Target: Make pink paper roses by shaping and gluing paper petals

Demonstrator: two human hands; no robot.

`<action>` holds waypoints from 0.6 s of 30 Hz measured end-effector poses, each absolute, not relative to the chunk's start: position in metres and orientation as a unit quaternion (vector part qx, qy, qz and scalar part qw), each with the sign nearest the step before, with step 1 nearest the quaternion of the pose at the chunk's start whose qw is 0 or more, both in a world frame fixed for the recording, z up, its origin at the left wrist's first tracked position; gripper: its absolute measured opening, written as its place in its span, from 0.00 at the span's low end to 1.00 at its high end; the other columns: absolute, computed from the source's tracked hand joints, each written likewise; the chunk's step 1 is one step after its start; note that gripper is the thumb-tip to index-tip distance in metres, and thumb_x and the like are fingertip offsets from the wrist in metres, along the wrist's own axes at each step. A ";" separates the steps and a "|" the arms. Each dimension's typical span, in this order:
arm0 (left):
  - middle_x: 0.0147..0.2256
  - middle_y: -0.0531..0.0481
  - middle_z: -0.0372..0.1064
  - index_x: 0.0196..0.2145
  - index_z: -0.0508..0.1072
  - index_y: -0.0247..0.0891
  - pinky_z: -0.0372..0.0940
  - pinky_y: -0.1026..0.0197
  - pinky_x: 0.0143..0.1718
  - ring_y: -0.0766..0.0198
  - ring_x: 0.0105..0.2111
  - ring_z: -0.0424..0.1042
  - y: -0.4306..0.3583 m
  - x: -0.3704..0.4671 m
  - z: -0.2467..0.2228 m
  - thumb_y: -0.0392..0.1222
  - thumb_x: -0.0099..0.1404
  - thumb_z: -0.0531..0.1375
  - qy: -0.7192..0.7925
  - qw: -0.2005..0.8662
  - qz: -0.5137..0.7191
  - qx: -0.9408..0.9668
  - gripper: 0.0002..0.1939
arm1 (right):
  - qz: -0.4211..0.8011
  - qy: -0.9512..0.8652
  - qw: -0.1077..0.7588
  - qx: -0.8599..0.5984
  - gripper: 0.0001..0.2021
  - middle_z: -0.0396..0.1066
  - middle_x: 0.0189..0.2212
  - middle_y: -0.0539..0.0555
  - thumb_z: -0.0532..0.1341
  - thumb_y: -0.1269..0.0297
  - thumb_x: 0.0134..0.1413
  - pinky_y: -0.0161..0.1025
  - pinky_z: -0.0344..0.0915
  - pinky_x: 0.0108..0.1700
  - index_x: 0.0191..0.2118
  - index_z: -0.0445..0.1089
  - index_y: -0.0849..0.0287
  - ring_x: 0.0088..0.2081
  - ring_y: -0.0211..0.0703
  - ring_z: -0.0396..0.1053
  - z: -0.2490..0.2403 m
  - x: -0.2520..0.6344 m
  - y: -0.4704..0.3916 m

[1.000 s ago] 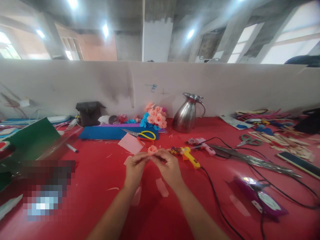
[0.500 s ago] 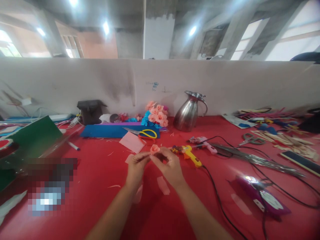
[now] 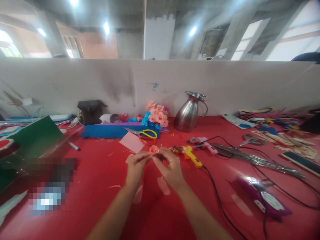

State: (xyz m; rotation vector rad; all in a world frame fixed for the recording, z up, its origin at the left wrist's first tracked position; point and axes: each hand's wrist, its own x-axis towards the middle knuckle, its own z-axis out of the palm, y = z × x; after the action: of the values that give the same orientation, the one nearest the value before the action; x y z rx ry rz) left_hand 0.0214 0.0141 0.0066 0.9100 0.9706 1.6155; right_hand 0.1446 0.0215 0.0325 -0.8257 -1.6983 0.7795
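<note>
Left hand and right hand — fingertips of both pinched on small pink paper rose, held between them above red tabletop. Yellow glue gun just right of right hand. Yellow-handled scissors beyond fingers — pink paper sheet beyond left hand.

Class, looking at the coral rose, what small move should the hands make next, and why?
Perhaps a gentle pinch at the base of the coral rose: the left hand and right hand meet there, fingertips close beneath its curled petals.
</note>
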 end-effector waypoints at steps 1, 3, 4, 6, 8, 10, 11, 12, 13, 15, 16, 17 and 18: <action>0.28 0.50 0.75 0.26 0.78 0.37 0.63 0.59 0.42 0.62 0.32 0.70 0.014 0.022 0.007 0.35 0.47 0.63 0.399 0.505 0.669 0.371 0.05 | 0.322 -0.709 0.521 -0.351 0.04 0.66 0.29 0.51 0.58 0.66 0.50 0.34 0.60 0.30 0.32 0.69 0.57 0.29 0.38 0.63 0.032 0.145 0.022; 0.28 0.50 0.75 0.26 0.78 0.37 0.63 0.59 0.40 0.62 0.31 0.70 0.013 0.023 0.009 0.35 0.47 0.63 0.393 0.515 0.668 0.366 0.05 | 0.310 -0.709 0.519 -0.364 0.02 0.65 0.27 0.51 0.59 0.66 0.49 0.34 0.59 0.29 0.30 0.68 0.58 0.27 0.37 0.62 0.032 0.144 0.022; 0.27 0.50 0.75 0.26 0.78 0.37 0.64 0.60 0.40 0.62 0.31 0.70 0.012 0.024 0.009 0.35 0.47 0.63 0.391 0.518 0.667 0.366 0.06 | 0.304 -0.708 0.518 -0.370 0.02 0.65 0.26 0.50 0.60 0.66 0.49 0.34 0.59 0.28 0.29 0.68 0.58 0.26 0.36 0.61 0.032 0.143 0.022; 0.27 0.50 0.75 0.26 0.78 0.37 0.64 0.60 0.39 0.62 0.31 0.71 0.012 0.025 0.010 0.35 0.47 0.63 0.391 0.521 0.664 0.368 0.06 | 0.293 -0.706 0.520 -0.381 0.02 0.64 0.25 0.50 0.60 0.66 0.49 0.34 0.58 0.28 0.29 0.67 0.58 0.26 0.36 0.61 0.032 0.143 0.021; 0.26 0.50 0.75 0.26 0.78 0.37 0.64 0.61 0.37 0.63 0.30 0.71 0.011 0.026 0.011 0.36 0.46 0.64 0.402 0.520 0.661 0.362 0.06 | 0.284 -0.706 0.522 -0.384 0.02 0.64 0.25 0.49 0.58 0.67 0.50 0.34 0.59 0.28 0.29 0.67 0.58 0.26 0.36 0.60 0.032 0.143 0.020; 0.26 0.50 0.75 0.25 0.78 0.37 0.64 0.61 0.36 0.63 0.29 0.71 0.012 0.026 0.011 0.36 0.44 0.66 0.415 0.518 0.661 0.349 0.06 | 0.277 -0.710 0.527 -0.376 0.02 0.64 0.25 0.50 0.57 0.69 0.51 0.34 0.59 0.29 0.30 0.66 0.58 0.27 0.36 0.61 0.033 0.143 0.019; 0.26 0.50 0.75 0.25 0.78 0.37 0.64 0.62 0.36 0.64 0.28 0.71 0.012 0.026 0.011 0.36 0.44 0.66 0.420 0.519 0.661 0.342 0.06 | 0.274 -0.714 0.526 -0.371 0.02 0.64 0.26 0.50 0.56 0.69 0.51 0.34 0.59 0.29 0.31 0.66 0.58 0.27 0.36 0.61 0.034 0.143 0.019; 0.25 0.50 0.75 0.25 0.78 0.37 0.64 0.62 0.35 0.64 0.28 0.71 0.012 0.026 0.010 0.36 0.44 0.66 0.423 0.520 0.661 0.337 0.06 | 0.272 -0.719 0.524 -0.368 0.02 0.64 0.26 0.50 0.56 0.70 0.50 0.34 0.59 0.28 0.31 0.66 0.58 0.27 0.36 0.61 0.034 0.143 0.018; 0.25 0.50 0.75 0.25 0.78 0.37 0.64 0.63 0.35 0.64 0.28 0.71 0.013 0.026 0.010 0.36 0.44 0.66 0.422 0.523 0.661 0.334 0.06 | 0.271 -0.722 0.520 -0.367 0.02 0.64 0.27 0.50 0.57 0.70 0.50 0.34 0.59 0.28 0.32 0.65 0.58 0.27 0.36 0.61 0.034 0.143 0.018; 0.25 0.50 0.75 0.27 0.78 0.38 0.64 0.63 0.34 0.65 0.28 0.71 0.013 0.025 0.009 0.35 0.45 0.65 0.415 0.529 0.661 0.331 0.07 | 0.273 -0.724 0.510 -0.377 0.04 0.64 0.28 0.50 0.59 0.69 0.48 0.33 0.60 0.28 0.33 0.65 0.58 0.27 0.36 0.61 0.034 0.142 0.018; 0.26 0.50 0.75 0.27 0.79 0.38 0.64 0.63 0.34 0.65 0.28 0.71 0.013 0.025 0.009 0.35 0.45 0.65 0.412 0.531 0.663 0.331 0.08 | 0.273 -0.721 0.506 -0.385 0.05 0.64 0.28 0.50 0.59 0.68 0.48 0.33 0.60 0.28 0.34 0.64 0.58 0.27 0.36 0.61 0.033 0.141 0.019; 0.26 0.51 0.75 0.27 0.79 0.38 0.64 0.64 0.35 0.65 0.29 0.71 0.013 0.025 0.009 0.35 0.46 0.65 0.409 0.530 0.664 0.332 0.07 | 0.273 -0.718 0.505 -0.394 0.05 0.64 0.28 0.50 0.59 0.67 0.49 0.33 0.60 0.28 0.33 0.64 0.59 0.27 0.36 0.61 0.032 0.140 0.019; 0.26 0.51 0.75 0.27 0.78 0.38 0.64 0.63 0.35 0.65 0.29 0.71 0.013 0.025 0.009 0.35 0.46 0.65 0.409 0.528 0.665 0.333 0.07 | 0.271 -0.714 0.505 -0.401 0.04 0.64 0.28 0.50 0.59 0.66 0.49 0.33 0.60 0.29 0.33 0.65 0.59 0.27 0.36 0.61 0.031 0.140 0.019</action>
State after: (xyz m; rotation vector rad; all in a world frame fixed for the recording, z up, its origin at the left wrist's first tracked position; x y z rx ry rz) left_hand 0.0254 0.0127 0.0090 0.7954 0.9782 1.5887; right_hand 0.1397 0.0194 0.0312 -0.9674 -1.7236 0.6540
